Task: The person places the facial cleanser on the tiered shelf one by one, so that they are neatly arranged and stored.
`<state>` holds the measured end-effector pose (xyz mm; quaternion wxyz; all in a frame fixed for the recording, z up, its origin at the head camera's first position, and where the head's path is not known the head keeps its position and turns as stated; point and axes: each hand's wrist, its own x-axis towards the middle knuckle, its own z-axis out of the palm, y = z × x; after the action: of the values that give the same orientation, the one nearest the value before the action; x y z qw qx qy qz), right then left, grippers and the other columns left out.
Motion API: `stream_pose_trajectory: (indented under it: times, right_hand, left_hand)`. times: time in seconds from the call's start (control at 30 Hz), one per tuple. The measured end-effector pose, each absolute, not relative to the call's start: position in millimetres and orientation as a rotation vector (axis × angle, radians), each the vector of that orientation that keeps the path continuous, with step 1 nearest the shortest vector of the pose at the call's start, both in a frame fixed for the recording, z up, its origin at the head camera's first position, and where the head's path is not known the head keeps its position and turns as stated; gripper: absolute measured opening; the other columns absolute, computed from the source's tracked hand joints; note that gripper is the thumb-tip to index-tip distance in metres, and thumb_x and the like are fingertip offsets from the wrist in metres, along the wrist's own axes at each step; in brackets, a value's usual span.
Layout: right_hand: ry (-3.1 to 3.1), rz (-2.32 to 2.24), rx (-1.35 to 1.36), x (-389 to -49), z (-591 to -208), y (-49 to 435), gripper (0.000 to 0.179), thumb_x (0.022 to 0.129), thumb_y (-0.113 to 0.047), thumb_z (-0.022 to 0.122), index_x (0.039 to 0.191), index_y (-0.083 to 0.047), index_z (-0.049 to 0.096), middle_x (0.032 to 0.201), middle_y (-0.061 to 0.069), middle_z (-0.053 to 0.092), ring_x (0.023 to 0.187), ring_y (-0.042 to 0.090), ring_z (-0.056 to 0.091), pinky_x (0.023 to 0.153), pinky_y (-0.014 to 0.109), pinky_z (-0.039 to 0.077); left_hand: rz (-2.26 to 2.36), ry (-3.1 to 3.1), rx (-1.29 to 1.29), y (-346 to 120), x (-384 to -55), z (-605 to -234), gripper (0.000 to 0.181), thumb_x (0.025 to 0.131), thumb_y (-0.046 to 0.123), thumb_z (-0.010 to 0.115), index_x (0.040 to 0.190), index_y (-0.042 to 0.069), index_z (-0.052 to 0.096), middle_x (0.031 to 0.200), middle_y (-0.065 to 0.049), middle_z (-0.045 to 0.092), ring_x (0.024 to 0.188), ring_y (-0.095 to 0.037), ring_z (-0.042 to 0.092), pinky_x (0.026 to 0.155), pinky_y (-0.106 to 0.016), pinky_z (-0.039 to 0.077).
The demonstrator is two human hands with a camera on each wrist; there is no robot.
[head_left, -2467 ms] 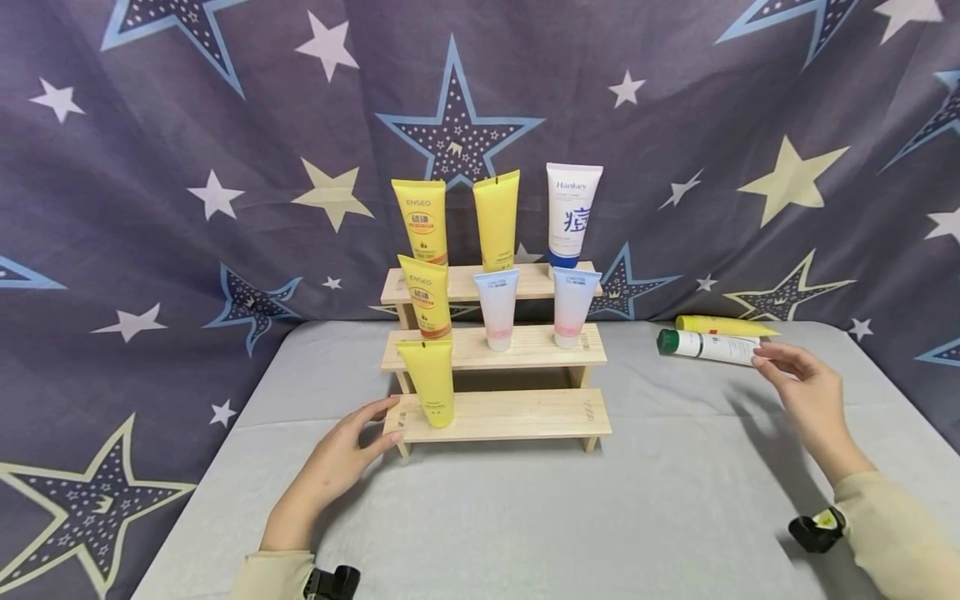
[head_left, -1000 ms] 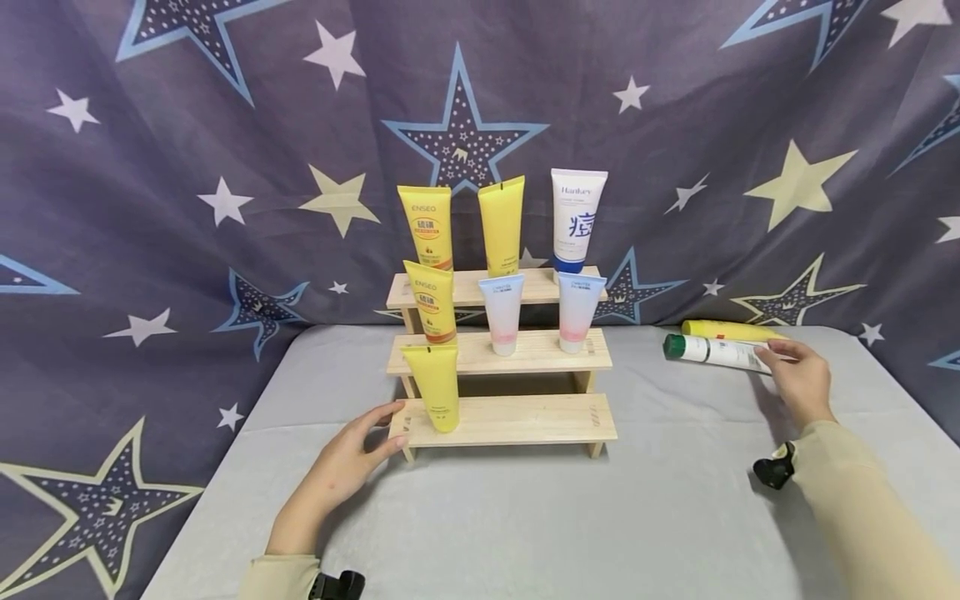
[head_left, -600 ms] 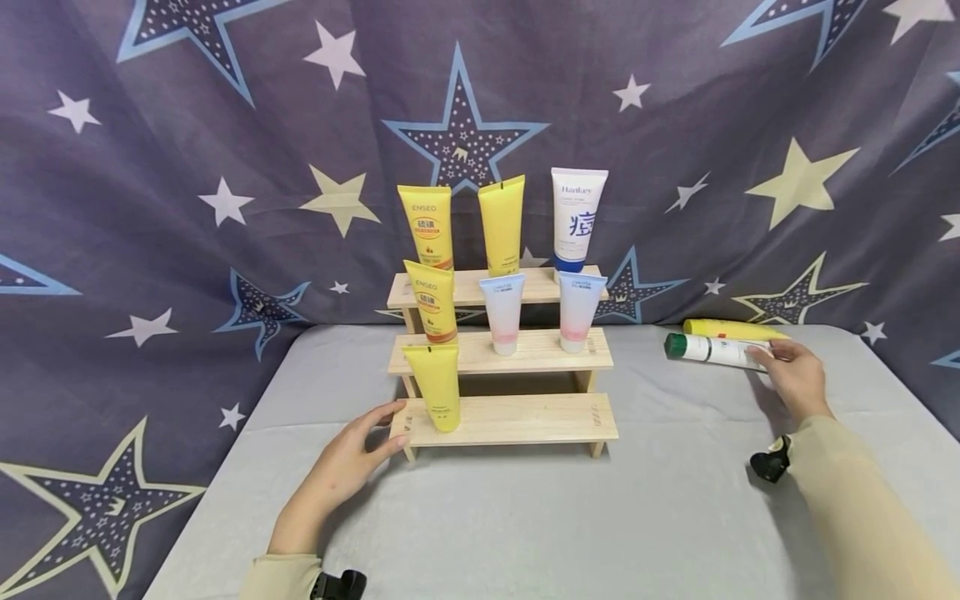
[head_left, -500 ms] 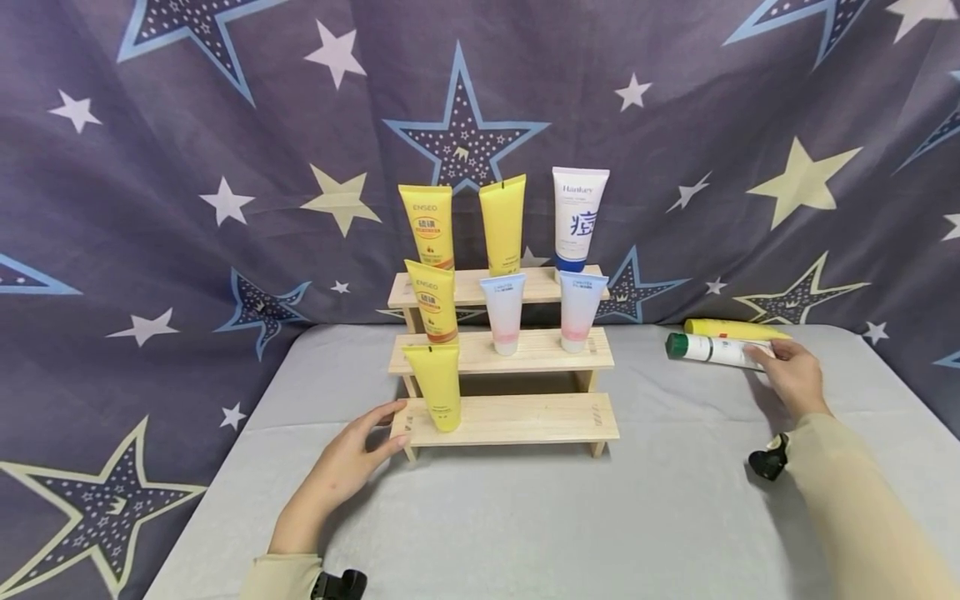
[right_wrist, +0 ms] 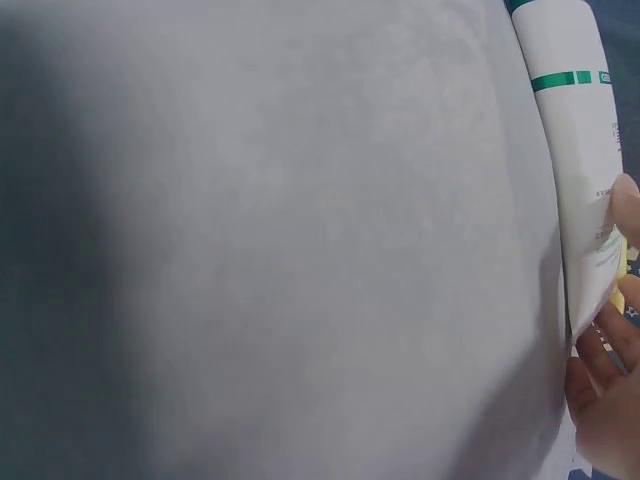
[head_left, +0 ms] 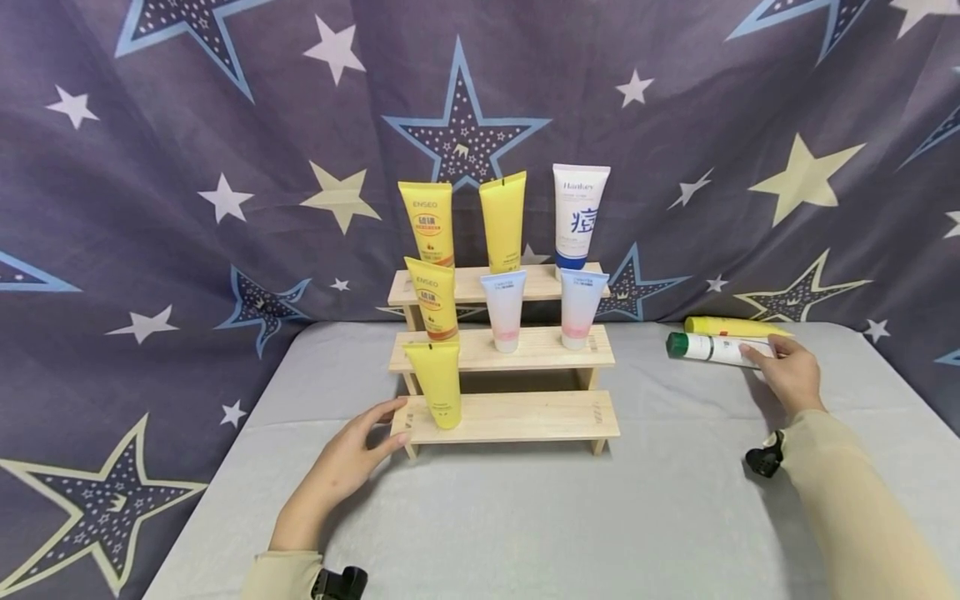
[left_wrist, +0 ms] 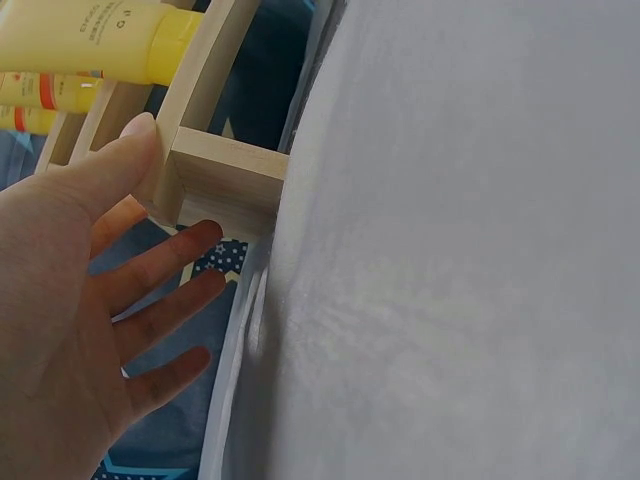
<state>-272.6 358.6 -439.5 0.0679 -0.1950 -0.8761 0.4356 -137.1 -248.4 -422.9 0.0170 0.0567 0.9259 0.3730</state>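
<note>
A three-step wooden stand (head_left: pixel 525 418) stands mid-table with several squeeze tubes upright on it. My left hand (head_left: pixel 341 462) holds the left end of its lowest step between thumb and index finger; the other fingers spread out straight in the left wrist view. Near that hand a yellow tube (head_left: pixel 437 385) stands on the same step. At the right, my right hand (head_left: pixel 791 373) pinches the tail end of a white squeeze tube (head_left: pixel 720 350) with a green cap, thumb on its near face. The tube lies on its side. Behind it lies a yellow tube (head_left: pixel 735 327), partly covered.
On the middle step are a yellow tube (head_left: pixel 433 300) and two pale blue-pink tubes (head_left: pixel 504 312). The top step bears two yellow tubes (head_left: pixel 502 223) and a white-and-blue tube (head_left: pixel 577 217). A star-patterned curtain (head_left: pixel 285 125) hangs behind the grey-covered table (head_left: pixel 517 525).
My right hand has moved from the white tube's end a little leftward along it, its forearm swinging in, and now pinches it. The left hand stays at the stand; the view shifted slightly.
</note>
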Motion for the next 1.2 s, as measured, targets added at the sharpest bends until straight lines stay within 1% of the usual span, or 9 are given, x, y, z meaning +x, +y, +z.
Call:
stream_pose_trajectory:
  times: [0.17,0.27,0.37,0.43,0.6,0.73,0.93,1.1,1.2]
  right_hand:
    - [-2.616,1.299,-0.581,-270.1,-441.1,359.2,0.076,0.097,-0.036,0.061,0.151,0.006,0.029,0.15,0.031,0.036,0.133,0.046,0.04,0.107,0.052,0.038]
    - [-2.612,1.267,-0.55,-268.3,-442.6,359.9,0.075,0.097,-0.032,0.063,0.151,0.007,0.029,0.145,0.034,0.04,0.124,0.044,0.046,0.089,0.036,0.047]
    - [-2.608,1.245,-0.537,-266.3,-443.1,360.8,0.078,0.095,-0.032,0.066,0.15,0.008,0.029,0.14,0.035,0.043,0.11,0.037,0.049,0.07,0.022,0.04]
    - [-2.605,1.247,-0.537,-265.0,-442.9,361.5,0.08,0.094,-0.032,0.067,0.15,0.009,0.027,0.136,0.034,0.044,0.101,0.032,0.048,0.065,0.02,0.038]
    - [-2.598,1.254,-0.503,-262.1,-442.7,362.4,0.081,0.093,-0.031,0.07,0.149,0.01,0.028,0.13,0.032,0.042,0.098,0.03,0.045,0.069,0.026,0.038]
    - [-2.609,1.233,-0.446,-258.5,-443.0,362.2,0.074,0.091,-0.032,0.072,0.141,0.011,0.038,0.129,0.033,0.043,0.102,0.035,0.045,0.072,0.029,0.036]
    - [-2.643,1.179,-0.36,-251.2,-443.8,364.6,0.064,0.091,-0.034,0.073,0.131,0.01,0.05,0.123,0.031,0.049,0.094,0.031,0.044,0.07,0.028,0.035]
    - [-2.634,1.137,-0.317,-244.8,-442.4,365.1,0.059,0.089,-0.033,0.076,0.128,0.007,0.057,0.104,0.018,0.056,0.082,0.021,0.045,0.063,0.025,0.038]
    - [-2.63,1.116,-0.299,-240.6,-442.2,364.0,0.057,0.087,-0.033,0.078,0.125,0.006,0.06,0.1,0.013,0.059,0.078,0.015,0.045,0.062,0.023,0.039]
  left_hand:
    - [1.158,2.876,0.17,-248.2,-137.1,-423.3,0.063,0.094,0.049,0.063,0.148,0.022,0.046,0.139,-0.013,0.056,0.134,-0.037,0.045,0.111,-0.062,0.029]
    - [1.154,2.869,0.165,-248.0,-137.1,-423.5,0.064,0.094,0.049,0.062,0.149,0.022,0.046,0.14,-0.013,0.055,0.135,-0.037,0.044,0.111,-0.062,0.029]
    - [1.156,2.86,0.163,-247.6,-136.7,-423.4,0.064,0.094,0.049,0.062,0.149,0.022,0.045,0.14,-0.013,0.055,0.135,-0.037,0.044,0.111,-0.062,0.029]
    - [1.158,2.857,0.163,-247.4,-136.6,-423.5,0.064,0.094,0.049,0.062,0.149,0.022,0.045,0.141,-0.013,0.055,0.135,-0.037,0.044,0.111,-0.062,0.029]
    - [1.161,2.857,0.163,-247.8,-137.2,-423.7,0.064,0.094,0.049,0.062,0.149,0.023,0.045,0.14,-0.013,0.055,0.134,-0.036,0.044,0.111,-0.062,0.029]
    - [1.158,2.866,0.169,-248.6,-137.5,-423.7,0.064,0.094,0.051,0.062,0.149,0.024,0.045,0.139,-0.013,0.056,0.134,-0.037,0.045,0.111,-0.063,0.029]
    - [1.157,2.869,0.17,-248.4,-137.3,-423.8,0.064,0.093,0.052,0.062,0.149,0.024,0.045,0.139,-0.012,0.056,0.134,-0.036,0.045,0.111,-0.062,0.029]
    - [1.158,2.865,0.159,-248.2,-137.6,-423.4,0.064,0.094,0.051,0.062,0.149,0.023,0.045,0.139,-0.012,0.056,0.134,-0.037,0.045,0.111,-0.063,0.029]
    - [1.162,2.864,0.158,-248.7,-137.5,-423.9,0.065,0.094,0.051,0.062,0.149,0.023,0.045,0.138,-0.012,0.057,0.134,-0.037,0.045,0.111,-0.063,0.029]
